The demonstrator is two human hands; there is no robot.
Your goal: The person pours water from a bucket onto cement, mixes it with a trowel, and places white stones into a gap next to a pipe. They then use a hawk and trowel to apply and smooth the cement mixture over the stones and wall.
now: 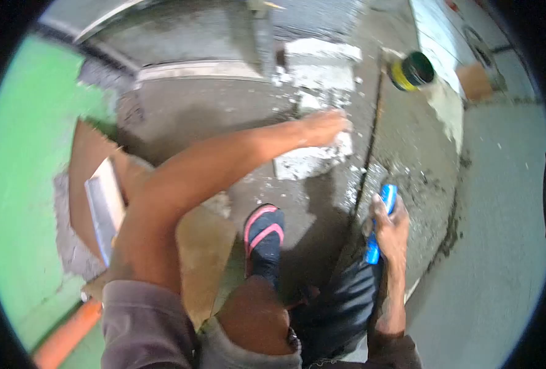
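- Nearest to me are the person's bent knee (254, 317) and the grey sleeve (144, 326) of the left arm, low in the view.
- Just past the knee, a foot in a black sandal with pink straps (264, 232) stands flat on the grey concrete floor (507, 258).
- To its right, the right hand (391, 230) is clenched around a blue-handled tool (381, 224). The handle stands nearly upright, its blue top end clear of the fist. I cannot make out the tool's working end.
- A thin dark line (366, 154) runs up the floor beside that hand. I cannot tell whether it is part of the tool.
- On the left, a flat grey metal piece (104, 209) leans on a brown board (91, 154) against the green wall (27, 154). An orange pipe (64, 338) lies below it.
- Farther out, the left hand (325, 127) rests on the top of a broken white block (313, 158), which lies on the floor in the middle of the view. The fingers bend over its upper edge. I cannot tell whether they clamp it or only rest there.
- White crumbs lie around the block.
- Beyond it stand more white blocks (319, 64).
- Farthest, to the right, is a can with a yellow band and a dark green top (413, 71), tipped toward me.
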